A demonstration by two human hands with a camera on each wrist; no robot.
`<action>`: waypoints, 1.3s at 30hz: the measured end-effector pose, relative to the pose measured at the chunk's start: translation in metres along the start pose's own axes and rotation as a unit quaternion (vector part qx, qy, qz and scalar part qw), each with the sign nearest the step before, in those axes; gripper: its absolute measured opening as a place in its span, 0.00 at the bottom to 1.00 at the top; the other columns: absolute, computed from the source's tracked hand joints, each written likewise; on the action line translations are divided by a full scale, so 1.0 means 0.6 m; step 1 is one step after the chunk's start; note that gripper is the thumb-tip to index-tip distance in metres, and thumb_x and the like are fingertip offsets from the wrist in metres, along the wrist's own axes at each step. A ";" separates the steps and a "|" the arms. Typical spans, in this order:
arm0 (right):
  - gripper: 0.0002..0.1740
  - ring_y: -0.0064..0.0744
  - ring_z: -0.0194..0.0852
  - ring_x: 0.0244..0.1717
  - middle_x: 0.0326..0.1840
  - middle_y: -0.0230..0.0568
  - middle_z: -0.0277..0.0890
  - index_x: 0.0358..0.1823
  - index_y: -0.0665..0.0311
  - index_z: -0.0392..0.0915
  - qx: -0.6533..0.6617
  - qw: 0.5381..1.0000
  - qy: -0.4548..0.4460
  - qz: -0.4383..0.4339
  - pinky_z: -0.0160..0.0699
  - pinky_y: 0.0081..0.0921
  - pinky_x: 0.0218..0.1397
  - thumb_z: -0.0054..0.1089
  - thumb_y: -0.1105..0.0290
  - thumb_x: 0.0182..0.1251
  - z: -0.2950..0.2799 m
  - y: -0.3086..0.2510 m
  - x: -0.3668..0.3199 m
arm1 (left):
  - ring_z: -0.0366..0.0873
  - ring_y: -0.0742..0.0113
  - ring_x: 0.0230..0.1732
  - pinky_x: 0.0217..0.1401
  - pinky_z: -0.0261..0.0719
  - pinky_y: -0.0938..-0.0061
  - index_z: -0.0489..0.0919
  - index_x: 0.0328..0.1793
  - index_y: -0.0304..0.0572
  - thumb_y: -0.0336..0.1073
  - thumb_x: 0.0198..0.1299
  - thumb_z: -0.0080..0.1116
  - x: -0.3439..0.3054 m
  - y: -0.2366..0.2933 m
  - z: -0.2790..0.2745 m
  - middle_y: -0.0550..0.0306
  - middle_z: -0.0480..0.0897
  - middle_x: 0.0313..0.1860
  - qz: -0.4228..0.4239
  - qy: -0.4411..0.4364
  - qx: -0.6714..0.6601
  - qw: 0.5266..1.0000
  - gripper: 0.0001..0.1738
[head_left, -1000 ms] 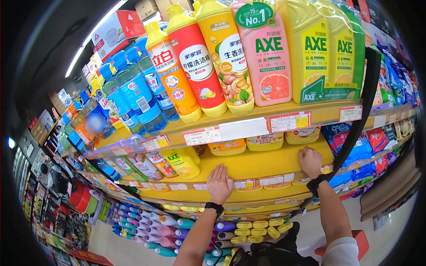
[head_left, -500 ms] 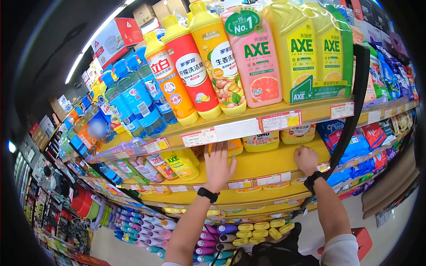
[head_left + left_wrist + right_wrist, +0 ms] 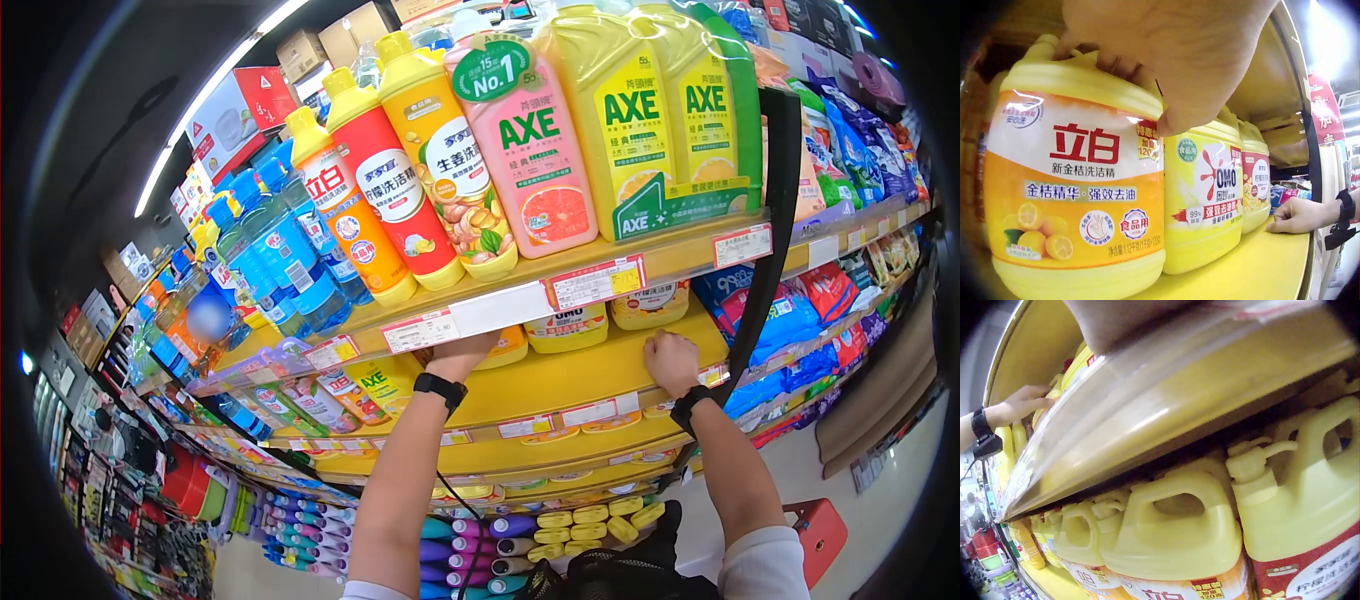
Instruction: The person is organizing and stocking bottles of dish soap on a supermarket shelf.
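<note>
Taking the pink bottle (image 3: pixel 530 140) as the landmark: it says "AXE", with a green "No.1" badge and a "15" up top. The yellow bottle (image 3: pixel 625 120) just right of it says "AXE" too. Going left: orange-yellow bottle (image 3: pixel 450 165) "生姜洗洁精", red bottle (image 3: pixel 395 190) "柠檬洗洁精", orange bottle (image 3: pixel 345 220) "立白". One shelf below: the 立白 jug (image 3: pixel 1079 187) reads "新金桔洗洁精", "金桔精华·强效去油", "食品用". The OMO jug (image 3: pixel 1207 194) beside it shows "99%".

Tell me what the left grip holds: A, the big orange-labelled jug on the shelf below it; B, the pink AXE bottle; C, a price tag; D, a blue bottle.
A: in the left wrist view the left grip curls over the top of the orange-labelled jug.
</note>
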State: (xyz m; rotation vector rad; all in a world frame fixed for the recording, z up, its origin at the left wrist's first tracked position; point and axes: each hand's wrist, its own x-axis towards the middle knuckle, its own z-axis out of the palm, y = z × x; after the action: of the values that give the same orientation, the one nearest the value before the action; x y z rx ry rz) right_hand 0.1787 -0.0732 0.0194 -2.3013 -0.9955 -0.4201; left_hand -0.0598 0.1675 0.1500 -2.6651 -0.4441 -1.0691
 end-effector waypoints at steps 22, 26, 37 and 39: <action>0.16 0.57 0.84 0.32 0.29 0.56 0.83 0.29 0.66 0.82 0.004 1.000 -0.008 0.012 0.83 0.49 0.41 0.54 0.62 0.67 -0.001 -0.001 0.001 | 0.80 0.56 0.60 0.60 0.79 0.59 0.79 0.63 0.55 0.57 0.65 0.58 0.019 -0.007 0.034 0.57 0.82 0.60 0.005 0.020 0.026 0.999 0.25; 0.17 0.57 0.84 0.32 0.29 0.56 0.83 0.29 0.66 0.82 -0.001 1.000 -0.006 0.004 0.83 0.50 0.40 0.53 0.62 0.68 0.004 0.003 0.002 | 0.83 0.52 0.51 0.54 0.81 0.57 0.84 0.55 0.53 0.53 0.64 0.60 0.025 -0.011 0.037 0.56 0.86 0.51 0.057 0.044 0.030 0.997 0.20; 0.16 0.56 0.85 0.32 0.31 0.56 0.84 0.32 0.66 0.83 -0.011 1.000 -0.005 -0.001 0.83 0.50 0.40 0.54 0.61 0.67 0.001 0.003 0.002 | 0.84 0.45 0.45 0.48 0.82 0.53 0.84 0.54 0.49 0.48 0.56 0.65 0.010 0.057 -0.075 0.47 0.86 0.46 0.023 -0.004 0.021 1.000 0.21; 0.16 0.56 0.85 0.32 0.31 0.56 0.84 0.32 0.67 0.83 -0.012 1.000 -0.010 0.000 0.84 0.49 0.41 0.55 0.61 0.67 0.004 0.004 0.002 | 0.83 0.45 0.45 0.47 0.83 0.53 0.84 0.55 0.48 0.46 0.55 0.66 -0.003 0.070 -0.093 0.46 0.85 0.46 -0.007 -0.002 0.026 1.000 0.22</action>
State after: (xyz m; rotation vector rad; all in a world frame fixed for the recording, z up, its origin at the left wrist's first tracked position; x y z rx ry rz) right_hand 0.1815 -0.0723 0.0174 -2.3316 -1.0046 -0.4119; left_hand -0.0811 0.1103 0.1838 -2.6222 -0.4847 -1.0421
